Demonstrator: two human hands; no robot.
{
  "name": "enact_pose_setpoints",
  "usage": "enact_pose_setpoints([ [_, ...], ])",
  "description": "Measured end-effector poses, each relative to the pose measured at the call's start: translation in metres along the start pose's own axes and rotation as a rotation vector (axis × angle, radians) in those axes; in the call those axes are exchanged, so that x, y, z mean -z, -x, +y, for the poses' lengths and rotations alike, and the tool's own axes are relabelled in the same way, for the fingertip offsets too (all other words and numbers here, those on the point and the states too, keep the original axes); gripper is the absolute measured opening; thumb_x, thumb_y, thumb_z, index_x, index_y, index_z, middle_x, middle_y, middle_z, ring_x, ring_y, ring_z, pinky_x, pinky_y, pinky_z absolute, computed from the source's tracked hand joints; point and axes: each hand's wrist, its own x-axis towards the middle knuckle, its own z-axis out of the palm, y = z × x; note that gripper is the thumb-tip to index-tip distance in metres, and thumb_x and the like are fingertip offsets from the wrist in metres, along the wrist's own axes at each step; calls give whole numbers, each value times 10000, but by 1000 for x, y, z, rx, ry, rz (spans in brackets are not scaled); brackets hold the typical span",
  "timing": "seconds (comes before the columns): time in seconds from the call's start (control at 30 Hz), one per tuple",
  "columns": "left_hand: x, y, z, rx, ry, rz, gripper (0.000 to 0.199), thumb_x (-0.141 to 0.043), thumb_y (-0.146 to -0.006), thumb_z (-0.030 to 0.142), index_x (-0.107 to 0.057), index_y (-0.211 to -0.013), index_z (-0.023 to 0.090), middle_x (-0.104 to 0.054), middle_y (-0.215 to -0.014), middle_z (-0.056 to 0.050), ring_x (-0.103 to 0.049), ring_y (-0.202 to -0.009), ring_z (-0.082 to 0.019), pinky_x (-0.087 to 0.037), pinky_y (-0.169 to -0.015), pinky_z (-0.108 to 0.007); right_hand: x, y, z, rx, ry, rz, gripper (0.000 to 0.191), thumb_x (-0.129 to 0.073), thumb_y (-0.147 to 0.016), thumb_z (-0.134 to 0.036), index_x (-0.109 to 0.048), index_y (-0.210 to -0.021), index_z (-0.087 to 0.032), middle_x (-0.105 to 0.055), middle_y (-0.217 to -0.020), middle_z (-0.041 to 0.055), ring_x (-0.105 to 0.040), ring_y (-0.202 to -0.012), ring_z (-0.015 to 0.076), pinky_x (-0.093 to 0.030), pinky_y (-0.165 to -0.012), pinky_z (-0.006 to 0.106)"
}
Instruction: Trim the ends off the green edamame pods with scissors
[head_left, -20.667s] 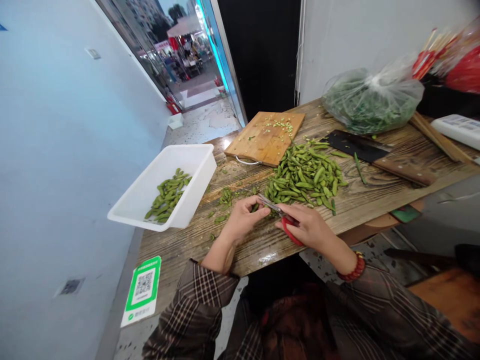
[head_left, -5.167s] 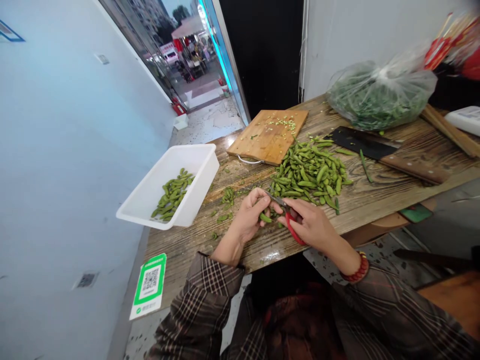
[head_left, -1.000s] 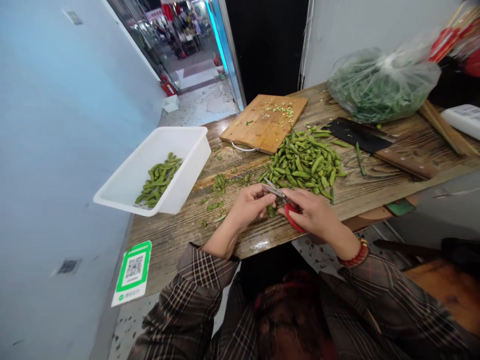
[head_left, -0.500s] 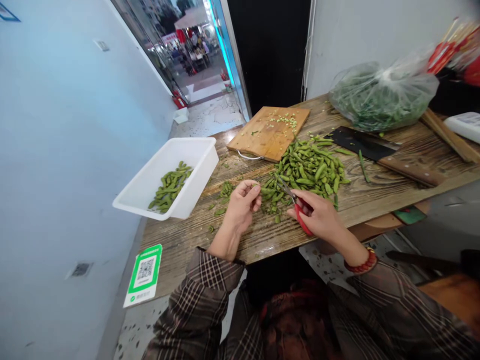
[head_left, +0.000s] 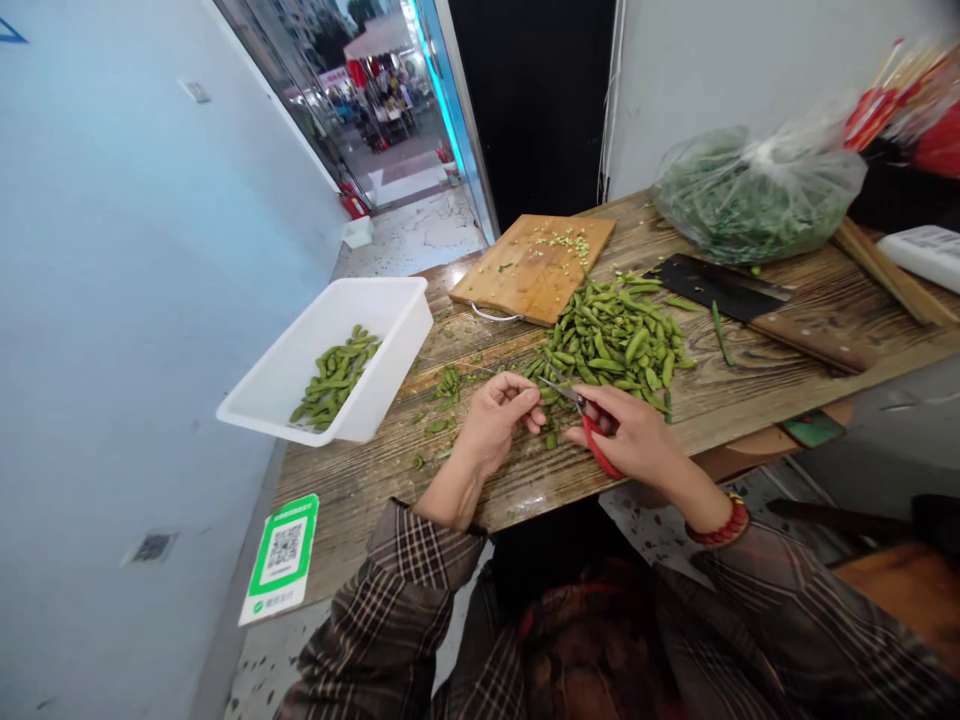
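While the right hand (head_left: 634, 432) is clamped around the red handles of the scissors (head_left: 574, 397), the left hand (head_left: 495, 420) has its thumb and fingers drawn together just beside the blade tips, close to the middle of the surface's near edge. (Whether a pod is pinched in there I cannot tell; the fingers hide it.)

The heap of green pods (head_left: 615, 335) lies just beyond the hands, between the near edge and the cutting board (head_left: 517, 275), which rests by the far edge with pale bits strewn on it. A smaller lot of pods (head_left: 336, 375) sits in the white tub (head_left: 386, 365) at the left edge, and small green scraps (head_left: 448, 383) lie on the surface (head_left: 345, 500) between tub and heap. Right of the heap is a cleaver (head_left: 705, 285), its handle angled toward the near edge; a printed card (head_left: 285, 555) lies at the near left corner.

Judging by scissors and scraps, the step in hand looks like snipping the ends off pods, with most seemingly waiting in the heap. The next move probably calls for a pod's end set between the blades, left fingertips kept clear, and a short squeeze from the right.
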Motion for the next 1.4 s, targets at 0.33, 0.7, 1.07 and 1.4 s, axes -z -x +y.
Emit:
enact_pose_setpoints([
  [0.33,2,-1,3,9,-9,36,318,-783,-661,330,-559,-774,135,-596,-599,28,-514,-435,-55,-383,-403,-161,-3,7,8,56,112,-18,412,-582,-878,-396,-604,-1218,-165,-691,-1042,126,-666,-888,233,-550,-797,359],
  [0.7,24,-12,14,-83,181,144,236,-670,-746,283,-472,-820,178,-675,-800,-11,-696,-793,-184,-539,-776,-335,0,-1,9,-210,-160,152,391,-612,-843,-402,-642,-1158,-173,-721,-1007,79,-682,-827,202,-543,-777,331],
  [1.07,14,-33,5,-246,-1218,10,87,-601,-756,256,-621,-739,173,-561,-658,-6,-522,-644,-149,-404,-648,-276,-3,1,9,-101,-37,136,404,-633,-830,-387,-643,-1154,-147,-712,-947,98,-650,-745,195,-526,-707,314],
  [1.4,25,-34,0,-306,-1212,58,61,-647,-717,186,-625,-772,173,-553,-747,-8,-520,-713,-146,-406,-692,-265,-2,1,8,-98,-36,154,399,-638,-830,-393,-636,-1159,-166,-696,-923,84,-641,-749,191,-528,-689,305],
])
